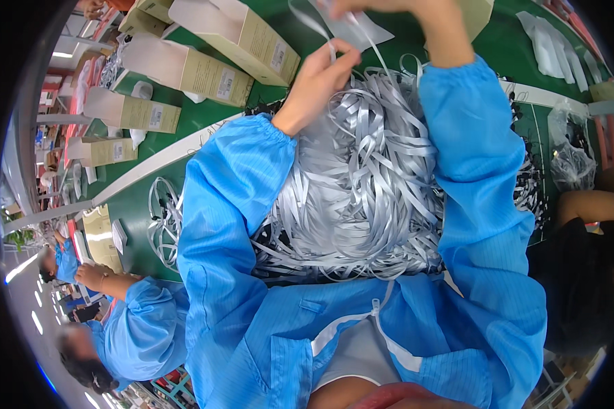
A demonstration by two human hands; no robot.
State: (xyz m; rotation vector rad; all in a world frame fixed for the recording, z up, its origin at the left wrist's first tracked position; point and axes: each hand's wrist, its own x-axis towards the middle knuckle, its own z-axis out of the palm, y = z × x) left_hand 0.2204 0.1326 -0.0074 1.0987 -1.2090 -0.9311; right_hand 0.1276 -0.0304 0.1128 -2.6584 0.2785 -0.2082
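Observation:
A big heap of shiny grey flat lanyards point(375, 157) with small black ends lies on the green work surface between my forearms. At its far edge, my left hand point(324, 78) pinches a grey lanyard strap point(314, 24), which loops up from the fingers. My right hand point(389, 5) is at the top edge, blurred and partly cut off, so its grip does not show. Just below it is a thin white translucent sheet or bag point(372, 33), with a strap crossing in front.
Several open cream-and-yellow boxes point(215, 78) stand at the far left. A white rail point(153, 163) crosses the green surface. Loose lanyards point(164, 221) lie left, a clear plastic bag point(572, 153) right, white bags point(552, 51) far right. A co-worker in blue point(147, 324) sits left.

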